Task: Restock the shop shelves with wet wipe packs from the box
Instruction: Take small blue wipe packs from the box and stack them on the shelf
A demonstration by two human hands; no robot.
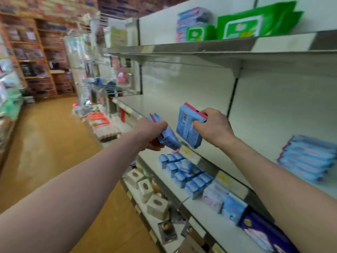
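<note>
**Two packs in hand at the middle shelf's edge**

Your left hand grips one blue wet wipe pack from above. The pack is tilted, its long axis running from upper left down to lower right, and its low end points at the shelf's front edge. Your right hand pinches a second blue pack by its pink-edged top. It hangs nearly upright with its long axis top to bottom and its printed back turned towards you. Whether that is one thick pack or two together, you cannot tell. The two packs are near each other but do not touch.

Below your arms, the lower shelf carries a cluster of small blue packs, too blurred to count. Three tissue cubes sit on the shelf under that.

The middle shelf has its front lip just beneath both hands. It lies bare from there back to the rear panel and away to the left. One stack of blue packs lies flat, well to the right, about five or six high.

Overhead, the upper shelf caps the room above your hands. It holds two green packs and one pink-and-blue stack.

Further left, the aisle floor runs open.
</note>
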